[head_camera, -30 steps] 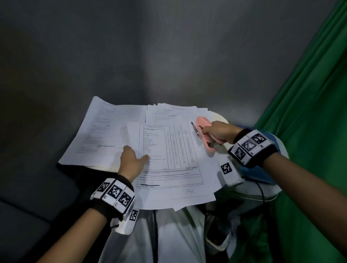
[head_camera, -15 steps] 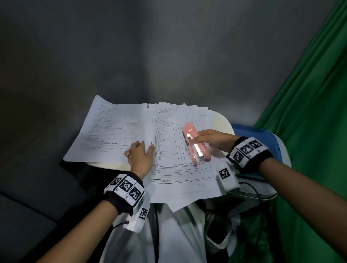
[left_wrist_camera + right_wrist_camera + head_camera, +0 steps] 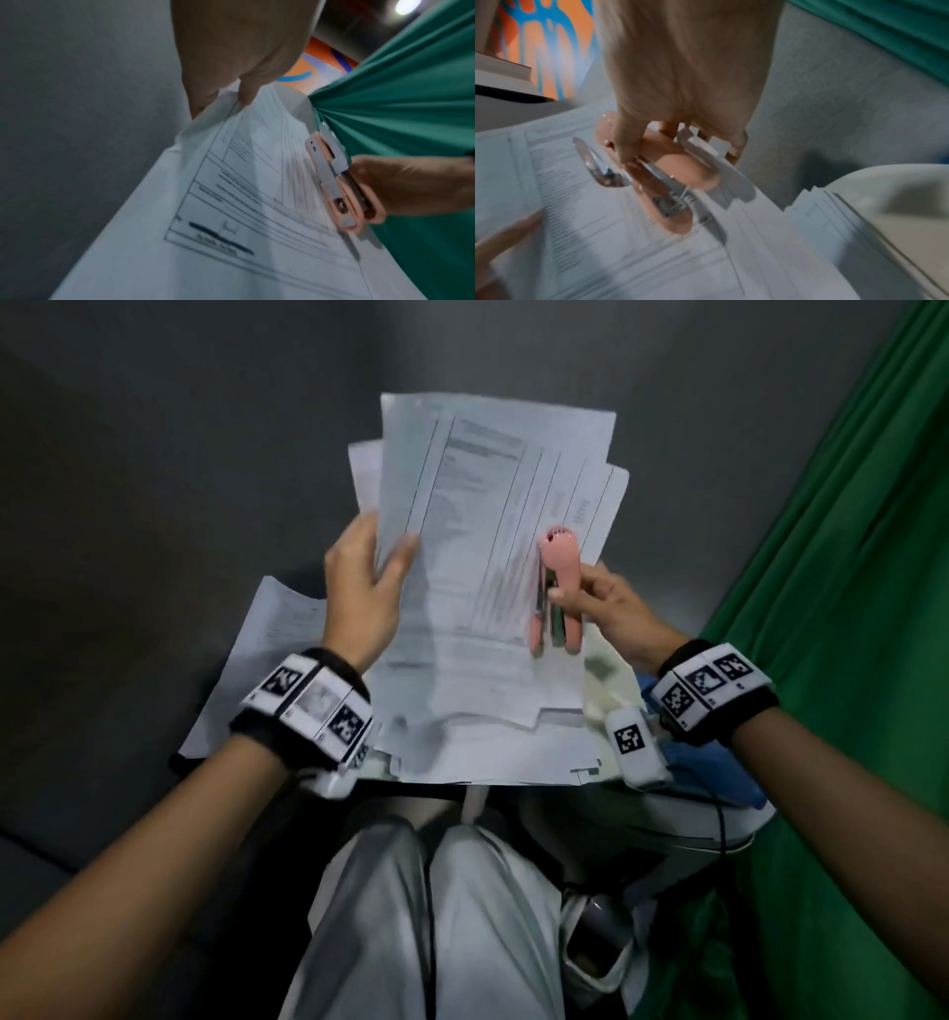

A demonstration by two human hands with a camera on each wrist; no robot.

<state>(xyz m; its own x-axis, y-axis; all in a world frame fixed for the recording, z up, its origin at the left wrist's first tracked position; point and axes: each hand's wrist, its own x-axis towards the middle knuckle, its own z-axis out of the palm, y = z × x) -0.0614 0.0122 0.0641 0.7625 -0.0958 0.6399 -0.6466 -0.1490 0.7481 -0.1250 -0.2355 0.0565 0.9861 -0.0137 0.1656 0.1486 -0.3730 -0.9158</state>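
Note:
A sheaf of printed sheets (image 3: 493, 541) is raised upright above the table, its lower edge near the pile below. My left hand (image 3: 367, 588) pinches its left edge, thumb in front and fingers behind; the left wrist view shows the printed sheets (image 3: 231, 203) under that left hand (image 3: 244, 60). My right hand (image 3: 611, 603) grips a pink stapler (image 3: 557, 593) against the sheaf's right edge. From the right wrist camera, the pink stapler (image 3: 664, 182) hangs from my right hand (image 3: 680, 71), its metal parts spread apart over the printed sheets (image 3: 603, 233).
More sheets (image 3: 493, 752) lie stacked on a small white round table (image 3: 611, 690), one sheet (image 3: 257, 660) overhanging its left side. A green curtain (image 3: 847, 557) hangs close on the right. Grey walls stand behind. My lap in white cloth (image 3: 441, 916) is below.
The sheaf lay flat on the table before; now it is lifted upright between both hands. My right hand has raised the stapler with it, and the view tilted downward.

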